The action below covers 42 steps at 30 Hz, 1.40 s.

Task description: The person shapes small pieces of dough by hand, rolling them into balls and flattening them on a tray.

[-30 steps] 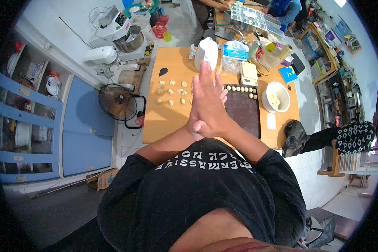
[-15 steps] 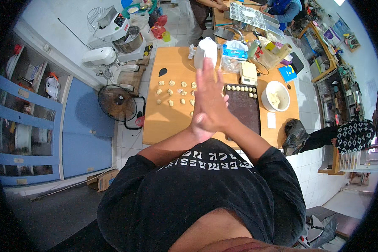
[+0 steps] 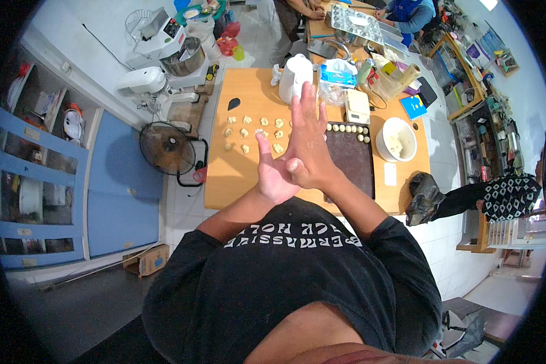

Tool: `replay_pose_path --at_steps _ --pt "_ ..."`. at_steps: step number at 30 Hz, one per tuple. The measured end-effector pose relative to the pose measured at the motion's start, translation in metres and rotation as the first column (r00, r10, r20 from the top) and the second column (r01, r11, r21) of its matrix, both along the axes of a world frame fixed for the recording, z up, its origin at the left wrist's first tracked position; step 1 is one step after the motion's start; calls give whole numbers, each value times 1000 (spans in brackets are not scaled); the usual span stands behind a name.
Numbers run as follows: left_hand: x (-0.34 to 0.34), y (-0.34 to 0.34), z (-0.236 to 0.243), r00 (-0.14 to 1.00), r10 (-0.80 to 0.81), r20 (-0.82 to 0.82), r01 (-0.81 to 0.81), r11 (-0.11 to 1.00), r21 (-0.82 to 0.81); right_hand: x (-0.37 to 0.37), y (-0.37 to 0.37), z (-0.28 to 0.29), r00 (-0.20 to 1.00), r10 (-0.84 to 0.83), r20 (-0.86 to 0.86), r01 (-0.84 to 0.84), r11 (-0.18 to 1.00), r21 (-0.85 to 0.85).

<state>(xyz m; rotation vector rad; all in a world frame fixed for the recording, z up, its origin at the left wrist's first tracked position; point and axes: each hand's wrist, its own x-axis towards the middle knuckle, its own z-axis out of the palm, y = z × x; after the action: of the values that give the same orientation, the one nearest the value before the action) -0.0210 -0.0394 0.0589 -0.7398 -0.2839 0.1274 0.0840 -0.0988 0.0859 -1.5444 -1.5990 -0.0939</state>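
Both hands are positioned above the worktop [image 3: 233, 185], near its closest edge and in front of the torso. The left hand [image 3: 274, 179] is turned palm upward, with its thumb [image 3: 263, 151] spread wide to the left. The right hand [image 3: 310, 141] is laid across the left hand with its back exposed; its fingers [image 3: 309, 100] are straight, slightly parted and directed toward the far side. The fingers of the left hand are covered by the right hand. Whether anything is held between the palms cannot be told.

The dough pieces [image 3: 245, 148] are arranged in rough rows on the worktop, to the left of the hands and beyond them. Some are overlapped in view by the left thumb; contact cannot be confirmed.

The dark tray [image 3: 352, 167] is placed to the right of the hands and is partly hidden by the right hand and forearm. Smooth dough balls [image 3: 350, 128] are lined up along its far edge, and two more are set just below the right end of that line. The white bowl [image 3: 397, 156], in which a dough mass [image 3: 395, 144] is contained, is located right of the tray. The scale [image 3: 357, 107] is placed beyond the tray. The white jug [image 3: 294, 76] is stood beyond the right fingertips, by which its lower part is overlapped in view.
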Motion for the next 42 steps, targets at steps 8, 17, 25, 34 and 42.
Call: replay_pose_path --at_steps 8,17,25,34,42 --pt "19 45 -17 901 416 -119 -53 378 924 -39 14 -15 970 165 176 -170 985 13" --pt "32 15 -55 876 456 -157 29 275 961 -21 27 -6 991 76 107 -74 997 -21" --pt "21 46 -57 910 413 -35 -121 345 931 -28 10 -25 962 103 254 -97 995 -35" --pt "33 13 -75 864 462 -200 66 290 955 -32 21 -17 979 135 155 -127 990 -56" --pt "9 31 -65 924 380 -34 -75 269 960 -29 16 -49 995 65 70 -68 997 40"
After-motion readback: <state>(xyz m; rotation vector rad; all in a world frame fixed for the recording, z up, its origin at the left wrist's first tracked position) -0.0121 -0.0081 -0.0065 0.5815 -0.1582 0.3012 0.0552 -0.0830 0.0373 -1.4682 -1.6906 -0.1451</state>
